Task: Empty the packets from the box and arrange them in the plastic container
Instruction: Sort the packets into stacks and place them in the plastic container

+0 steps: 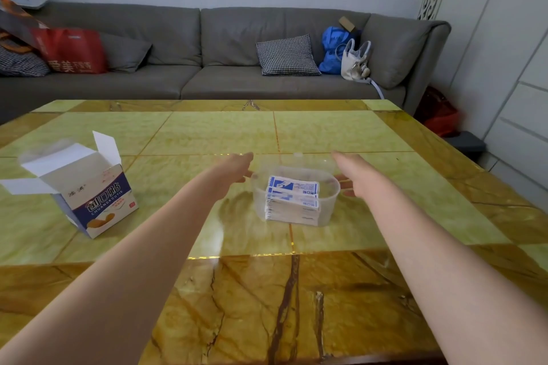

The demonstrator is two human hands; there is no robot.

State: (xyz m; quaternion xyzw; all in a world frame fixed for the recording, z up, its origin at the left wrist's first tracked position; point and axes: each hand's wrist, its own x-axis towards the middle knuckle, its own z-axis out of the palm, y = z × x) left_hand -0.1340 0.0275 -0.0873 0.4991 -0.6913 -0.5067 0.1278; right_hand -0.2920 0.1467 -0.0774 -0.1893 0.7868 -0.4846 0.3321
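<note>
Reaching to frame centre, our left hand (234,169) and right hand (353,175) flank the plastic container (329,201), fingers loosely spread against its walls. Inside, packets (293,200) lie stacked flat, long axes left-right. Far left stands the opened box (95,192).

The green-and-amber marble table (207,133) carries two things — an open box (89,187) and a plastic container (296,195).
</note>
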